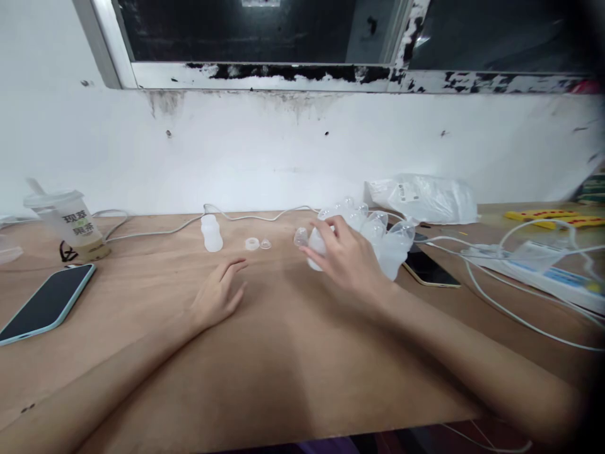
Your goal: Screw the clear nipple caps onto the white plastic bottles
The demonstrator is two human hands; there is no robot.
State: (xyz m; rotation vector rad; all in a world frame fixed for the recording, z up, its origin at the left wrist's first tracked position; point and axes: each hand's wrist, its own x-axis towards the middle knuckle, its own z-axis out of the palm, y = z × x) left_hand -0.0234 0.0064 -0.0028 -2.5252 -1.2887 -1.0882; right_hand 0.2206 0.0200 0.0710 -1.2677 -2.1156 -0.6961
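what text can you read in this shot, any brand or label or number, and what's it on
"现萃" on the drink cup, upper line
"果茶" on the same cup, lower line
Too small or blurred to read: the label on the plastic bag, and the markings on the power strip and yellow strips

Cool light, soft shadows on tabletop point(250, 384), glare in window point(227, 31), blurry dark right edge

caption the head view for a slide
Right hand at the clustered baby bottles, left hand open on the wooden table
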